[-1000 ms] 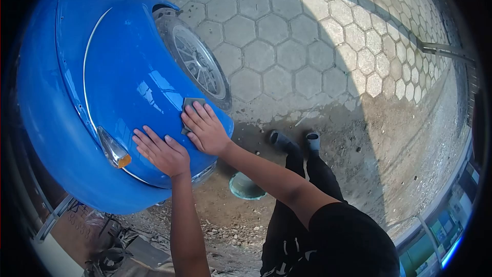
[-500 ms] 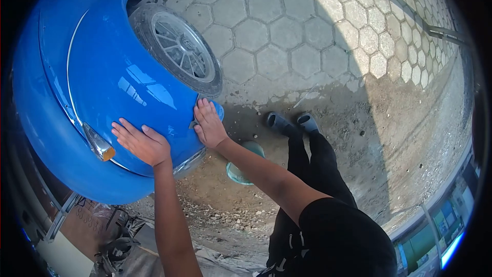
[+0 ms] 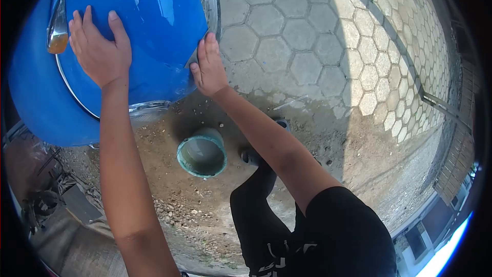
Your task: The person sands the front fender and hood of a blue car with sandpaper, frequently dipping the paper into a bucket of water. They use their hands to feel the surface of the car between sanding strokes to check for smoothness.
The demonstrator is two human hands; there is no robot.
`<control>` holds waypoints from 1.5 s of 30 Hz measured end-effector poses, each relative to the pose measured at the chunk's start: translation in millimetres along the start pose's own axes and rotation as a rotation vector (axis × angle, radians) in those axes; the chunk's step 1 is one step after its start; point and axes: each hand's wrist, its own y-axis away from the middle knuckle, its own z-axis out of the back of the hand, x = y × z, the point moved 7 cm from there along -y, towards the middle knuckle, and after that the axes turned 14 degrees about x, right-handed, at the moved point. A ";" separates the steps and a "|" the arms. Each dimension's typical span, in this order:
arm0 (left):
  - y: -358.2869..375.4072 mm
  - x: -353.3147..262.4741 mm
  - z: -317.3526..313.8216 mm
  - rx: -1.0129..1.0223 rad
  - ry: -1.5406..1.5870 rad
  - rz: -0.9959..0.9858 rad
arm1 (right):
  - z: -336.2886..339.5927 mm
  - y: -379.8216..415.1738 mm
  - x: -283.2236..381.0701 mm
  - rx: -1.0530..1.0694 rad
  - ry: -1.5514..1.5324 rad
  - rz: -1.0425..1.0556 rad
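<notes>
The rounded blue car fender (image 3: 154, 36) fills the upper left. My left hand (image 3: 100, 54) lies flat on it with the fingers spread, beside a chrome lamp (image 3: 58, 25) with an orange end. At the fender's right edge is my right hand (image 3: 210, 66), its fingers close together and bent over the edge. A thin grey sheet that looks like sandpaper (image 3: 192, 55) shows from beneath this hand, pressed against the bodywork. The rest of the sheet is hidden.
A green-rimmed bucket (image 3: 180, 160) with cloudy liquid stands on the dirt below the fender. A chrome bumper piece (image 3: 148, 106) runs along the lower edge. Hexagonal paving (image 3: 274, 54) lies to the right. My shoe (image 3: 249, 157) is near the bucket.
The view has shifted, so the car sits higher and the bucket shows more fully. My left hand has moved nearer the chrome lamp. My right hand remains at the fender edge.
</notes>
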 end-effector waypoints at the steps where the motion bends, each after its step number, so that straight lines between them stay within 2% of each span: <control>1: 2.3 6.3 -3.0 0.000 0.009 0.007 | 0.2 8.0 -8.1 -0.010 -0.036 -0.002; 4: 22.3 19.6 -5.7 0.007 0.014 0.028 | 15.4 -24.5 8.0 -0.155 -0.092 0.081; 6: 47.9 16.0 1.0 0.057 -0.034 0.020 | 31.1 -60.8 46.8 -0.201 0.175 0.168; 9: 97.4 7.7 26.7 0.236 0.023 0.115 | 10.0 -49.3 67.7 0.007 0.576 0.393; 10: 113.5 10.3 27.6 0.224 0.004 0.110 | -2.4 -29.4 54.5 0.113 0.688 0.505; 12: 152.4 9.4 16.0 0.198 -0.033 0.104 | -25.1 16.3 7.2 0.247 0.997 0.884; 14: 177.0 -0.7 11.6 0.205 0.061 0.203 | -4.8 6.4 -3.9 0.259 0.962 0.896; 17: 219.2 -29.2 -0.3 0.232 0.122 0.307 | 8.8 -36.2 51.4 0.115 0.715 0.552; 18: 238.5 -41.3 -13.2 0.270 0.092 0.324 | 5.3 -42.1 75.3 0.077 0.763 0.514; 21: 310.0 -76.9 -63.1 0.403 0.026 0.356 | -30.9 -12.8 71.2 0.249 0.828 0.751; 22: 337.5 -86.1 -81.8 0.422 0.093 0.382 | -48.6 15.6 40.3 0.268 1.032 0.953; 25: 401.6 -96.3 -118.7 0.394 0.253 0.375 | -36.5 34.4 -18.1 0.223 1.218 1.452; 28: 424.5 -85.6 -132.1 0.257 0.325 0.370 | -8.2 -11.9 7.0 0.125 1.007 0.867; 31: 431.3 -81.7 -148.1 0.144 0.407 0.427 | -43.1 11.3 25.2 0.074 1.018 0.835; 32: 429.3 -77.7 -152.6 0.112 0.433 0.448 | -63.6 31.7 0.8 0.096 1.104 1.092; 35: 436.9 -79.8 -158.7 0.002 0.548 0.608 | -66.7 57.6 -62.5 0.217 1.318 1.358; 36: 441.3 -84.1 -159.1 -0.017 0.570 0.636 | -55.7 50.4 -74.2 0.170 1.386 1.417; 39: 449.3 -90.2 -158.6 -0.070 0.611 0.674 | -6.9 1.1 -84.0 -0.003 0.955 1.084; 42: 446.4 -93.9 -158.7 -0.098 0.614 0.647 | 7.5 -14.5 -55.1 -0.142 0.355 0.719; 44: 439.3 -94.9 -159.5 -0.109 0.612 0.669 | -44.5 27.3 -91.7 0.025 0.537 0.877; 45: 435.4 -93.5 -158.1 -0.121 0.607 0.680 | -67.8 54.0 -114.7 0.068 0.807 1.046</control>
